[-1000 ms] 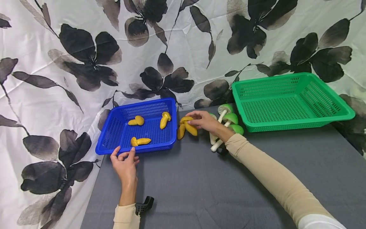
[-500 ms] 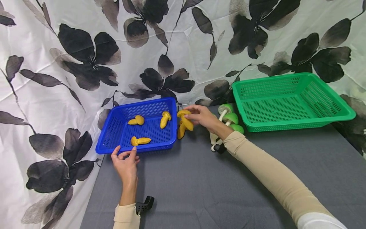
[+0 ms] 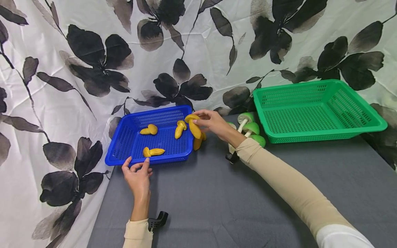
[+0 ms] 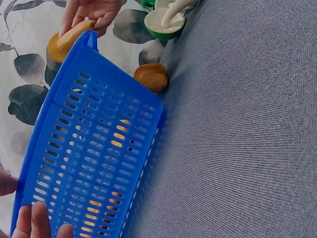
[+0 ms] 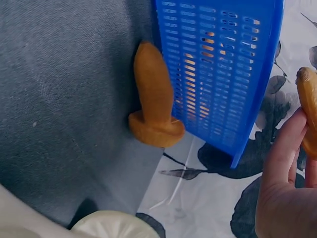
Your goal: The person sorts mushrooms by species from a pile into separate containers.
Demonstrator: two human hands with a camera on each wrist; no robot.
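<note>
My right hand (image 3: 207, 121) pinches a yellow toy mushroom (image 3: 194, 126) and holds it in the air over the right rim of the blue basket (image 3: 118, 146). The same mushroom (image 4: 69, 38) shows above the basket corner in the left wrist view, and its tip (image 5: 308, 101) by my fingers in the right wrist view. Another yellow mushroom (image 3: 199, 142) lies on the grey table against the basket's outer wall, also clear in the right wrist view (image 5: 152, 99). Three yellow mushrooms (image 3: 152, 152) lie inside the basket. My left hand (image 3: 138, 171) holds the basket's near rim (image 4: 34, 224).
Several green-capped toy mushrooms (image 3: 250, 130) lie between the two baskets. An empty green basket (image 3: 356, 129) stands at the back right. A floral cloth (image 3: 93, 69) hangs behind and drapes the left side. The grey table (image 3: 217, 206) stretches toward me.
My right hand has lifted one yellow mushroom off the table and carried it left and up to the blue basket's rim. The left hand has stayed on the basket.
</note>
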